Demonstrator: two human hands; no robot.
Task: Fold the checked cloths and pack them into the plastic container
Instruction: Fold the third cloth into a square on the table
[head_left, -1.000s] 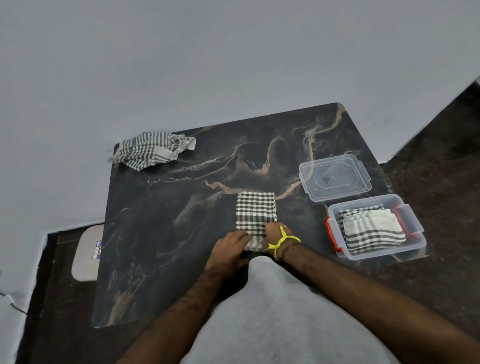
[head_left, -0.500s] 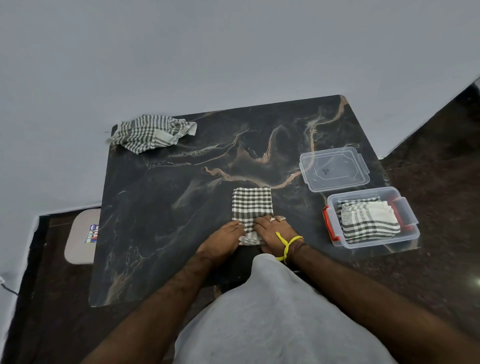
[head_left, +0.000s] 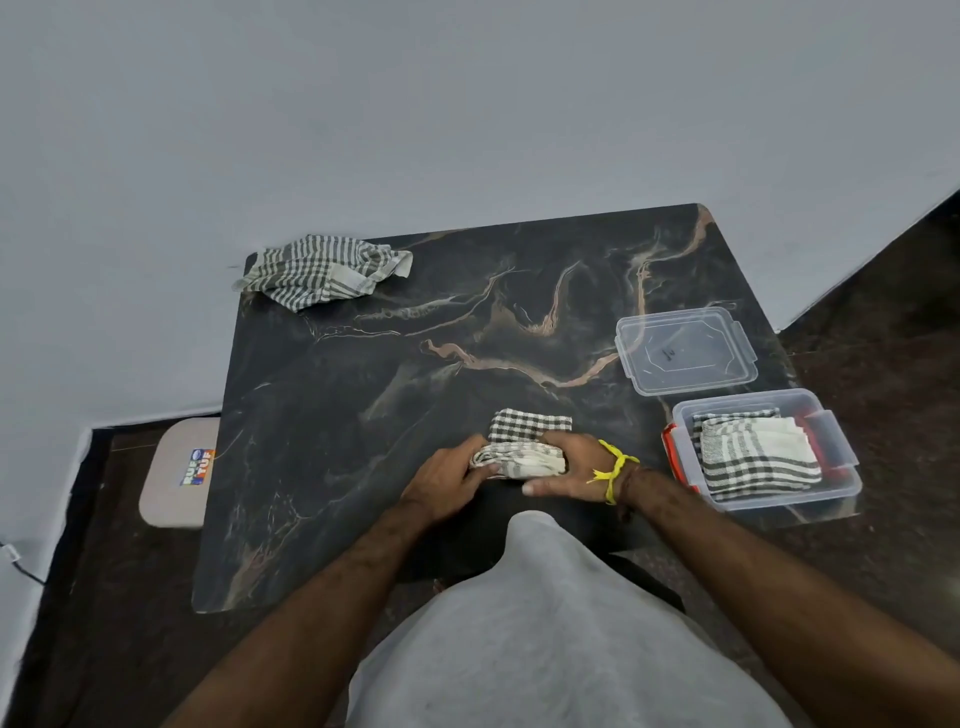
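A small checked cloth (head_left: 524, 427) lies folded near the front middle of the dark marble table (head_left: 363, 405), its near end lifted and doubled back. My left hand (head_left: 447, 480) grips that raised fold from the left. My right hand (head_left: 569, 465), with a yellow band at the wrist, grips it from the right. The clear plastic container (head_left: 836, 457) with red clips stands at the right edge and holds folded checked cloths (head_left: 753, 454). A crumpled checked cloth (head_left: 317, 270) lies at the far left corner.
The container's clear lid (head_left: 685, 351) lies flat just behind the container. A pale stool with a sticker (head_left: 179, 473) stands on the floor left of the table. A grey wall rises behind. My grey-clad body fills the bottom of the view.
My hands have gone from pressing the cloth's near end flat to gripping it and lifting it up and over toward the far end. The cloth looks shorter now.
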